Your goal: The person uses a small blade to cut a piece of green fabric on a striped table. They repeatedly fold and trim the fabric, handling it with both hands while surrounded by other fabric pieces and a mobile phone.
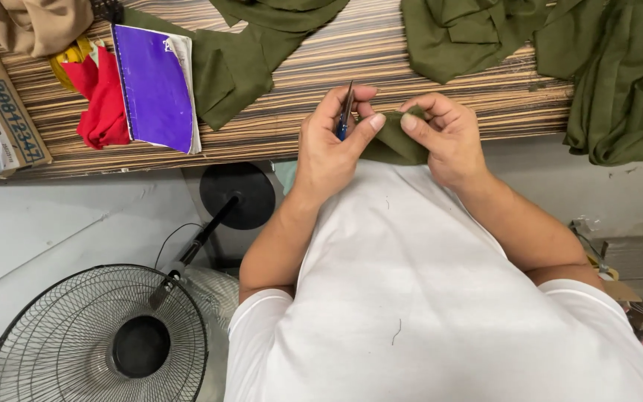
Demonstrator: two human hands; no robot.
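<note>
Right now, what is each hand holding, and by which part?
The left hand pinches a small blue-handled cutting tool at its lower handle. The right hand grips the olive green fabric piece at its upper edge, between thumb and fingers.

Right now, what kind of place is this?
Likely a small garment workshop: olive fabric pieces heaped on a striped worktable, left hand holding a small cutting tool, right hand pinching cloth.

A purple notebook (153, 85) lies at ten o'clock on the striped table (381, 52), red cloth (100, 100) just beside it; loose olive fabric pieces (619, 82) at two o'clock; a standing fan (98, 339) at seven o'clock.
</note>
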